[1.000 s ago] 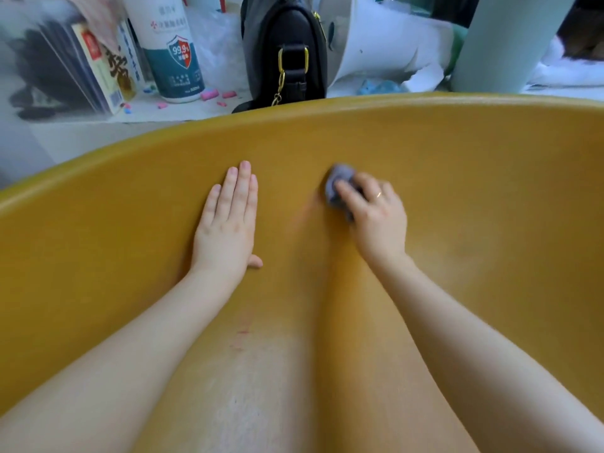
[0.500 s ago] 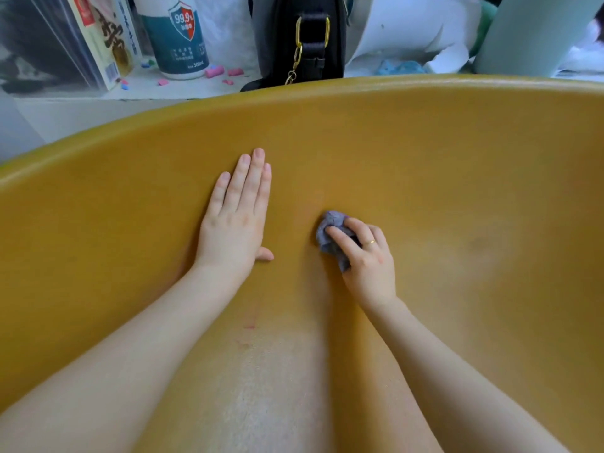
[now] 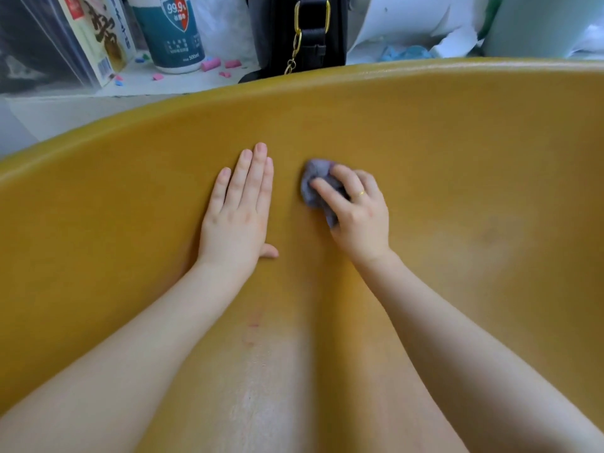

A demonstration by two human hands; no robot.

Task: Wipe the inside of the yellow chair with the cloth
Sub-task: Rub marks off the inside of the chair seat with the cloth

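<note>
pressing bunched cloth (image 3: 315,188) w/ right hand (image 3: 356,214) on chair wall (image 3: 457,152).

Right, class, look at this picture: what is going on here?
A person is wiping the inside of a yellow chair. The right hand holds a small bunched grey cloth in its grip and presses it against the curved inner wall. The left hand lies flat on the wall beside it. A few faint reddish marks show lower down, between the forearms.

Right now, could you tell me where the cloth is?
Head view, near centre: the cloth is bunched under the right hand against the chair wall, beside the flat left hand.
</note>
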